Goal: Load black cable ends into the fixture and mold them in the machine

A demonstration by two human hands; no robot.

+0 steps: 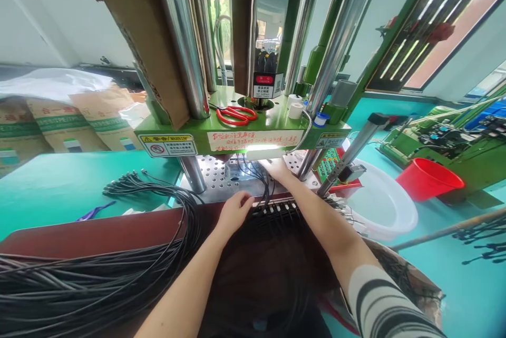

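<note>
My left hand is at the front edge of the press bed, its fingers curled beside several thin black cables. Whether a cable lies between those fingertips is hidden. My right hand reaches in under the green press head, next to a bright lamp. Its fingertips are lost behind the lamp and its glare. From a clear mould block on the perforated metal bed, the black cables run toward me. A row of cable ends with metal tips lines the bed's front edge.
A large bundle of black cables lies at the left over a brown board. Red-handled scissors rest on the press head. Steel columns flank the bed. At the right stand a white tub and a red bucket.
</note>
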